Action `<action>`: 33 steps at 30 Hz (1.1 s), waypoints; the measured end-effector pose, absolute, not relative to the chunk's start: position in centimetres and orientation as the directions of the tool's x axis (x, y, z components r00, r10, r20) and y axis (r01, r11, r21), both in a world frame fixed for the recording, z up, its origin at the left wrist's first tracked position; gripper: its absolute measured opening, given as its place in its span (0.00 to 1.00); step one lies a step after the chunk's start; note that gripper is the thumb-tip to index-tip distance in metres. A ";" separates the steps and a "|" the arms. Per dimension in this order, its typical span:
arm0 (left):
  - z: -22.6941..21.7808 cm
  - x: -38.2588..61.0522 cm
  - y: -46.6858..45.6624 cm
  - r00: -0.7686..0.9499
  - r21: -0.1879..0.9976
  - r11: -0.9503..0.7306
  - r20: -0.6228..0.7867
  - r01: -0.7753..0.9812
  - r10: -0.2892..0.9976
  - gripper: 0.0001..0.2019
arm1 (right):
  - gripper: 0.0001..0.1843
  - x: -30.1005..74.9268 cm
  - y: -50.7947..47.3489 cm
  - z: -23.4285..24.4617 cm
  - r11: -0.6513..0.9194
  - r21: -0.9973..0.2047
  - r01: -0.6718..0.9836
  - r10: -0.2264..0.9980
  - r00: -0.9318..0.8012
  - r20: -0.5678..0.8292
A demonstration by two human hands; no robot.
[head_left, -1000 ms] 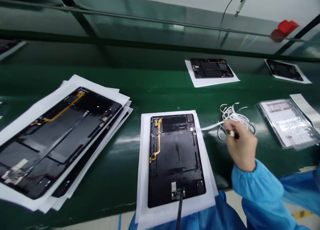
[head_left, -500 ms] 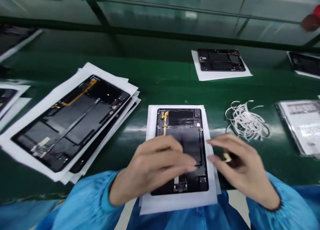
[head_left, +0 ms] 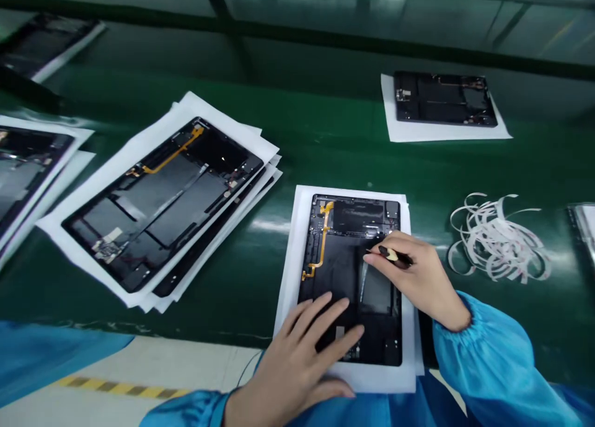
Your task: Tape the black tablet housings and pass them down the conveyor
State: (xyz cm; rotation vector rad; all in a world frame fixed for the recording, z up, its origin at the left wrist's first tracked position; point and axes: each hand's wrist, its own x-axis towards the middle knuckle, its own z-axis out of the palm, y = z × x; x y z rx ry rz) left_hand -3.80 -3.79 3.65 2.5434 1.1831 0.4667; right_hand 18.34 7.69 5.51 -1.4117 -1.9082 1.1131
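**black tablet back panel [head_left: 346,228] on a white sheet [head_left: 289,290], on the green workbench [head_left: 325,148]**
left hand [head_left: 297,359] spread flat, fingers resting on the panel's lower end; right hand [head_left: 413,278] pinching a small dark tool [head_left: 389,254] over its right side. a loose pile of white paper strips [head_left: 497,238] lies just right; a stack of panels on sheets [head_left: 162,204] lies left.

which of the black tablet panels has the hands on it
The panel on the lone white sheet nearest the person: the left hand lies spread on it, the right hand just over it. The stacked panel and far panel have no hands near.
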 end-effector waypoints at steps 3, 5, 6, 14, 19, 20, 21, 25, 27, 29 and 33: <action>3.1 -3.8 -5.4 0.665 0.288 -0.669 0.128 0.685 0.736 0.28 | 0.08 18.0 7.6 5.0 0.148 -0.827 0.542 0.949 -0.313 -0.035; 2.9 -3.6 -5.4 0.675 0.284 -0.684 0.143 0.672 0.723 0.25 | 0.06 17.9 7.4 4.8 0.175 -0.813 0.556 0.951 -0.309 -0.007; 2.8 -3.5 -5.3 0.676 0.284 -0.688 0.155 0.668 0.721 0.24 | 0.06 17.8 7.4 4.8 0.187 -0.805 0.563 0.951 -0.309 0.004; 2.0 -3.7 -5.3 0.713 0.228 -0.727 0.155 0.648 0.684 0.22 | 0.08 17.5 7.2 4.3 0.225 -0.772 0.594 0.950 -0.309 0.040; 2.3 -3.6 -5.2 0.727 0.203 -0.733 0.116 0.649 0.677 0.22 | 0.08 17.5 7.1 4.1 0.231 -0.761 0.607 0.950 -0.309 0.042; 2.2 -3.5 -5.2 0.724 0.207 -0.730 0.118 0.652 0.680 0.22 | 0.08 17.5 7.1 4.0 0.234 -0.757 0.610 0.949 -0.311 0.044; 2.2 -3.5 -5.3 0.718 0.215 -0.725 0.125 0.655 0.685 0.22 | 0.08 17.5 7.1 4.0 0.238 -0.753 0.613 0.949 -0.311 0.046; 1.9 -3.5 -5.5 0.723 0.214 -0.730 0.127 0.649 0.680 0.21 | 0.09 17.4 7.0 3.7 0.243 -0.739 0.628 0.950 -0.309 0.050; 1.9 -3.5 -5.5 0.726 0.198 -0.735 0.129 0.648 0.675 0.20 | 0.09 17.3 7.0 3.6 0.245 -0.732 0.636 0.950 -0.308 0.051; 1.9 -3.5 -5.4 0.722 0.198 -0.733 0.138 0.651 0.678 0.21 | 0.10 17.3 6.9 3.5 0.248 -0.726 0.642 0.950 -0.307 0.053; 1.7 -3.6 -5.4 0.723 0.198 -0.742 0.172 0.640 0.669 0.21 | 0.10 17.4 6.8 3.4 0.253 -0.726 0.640 0.949 -0.310 0.057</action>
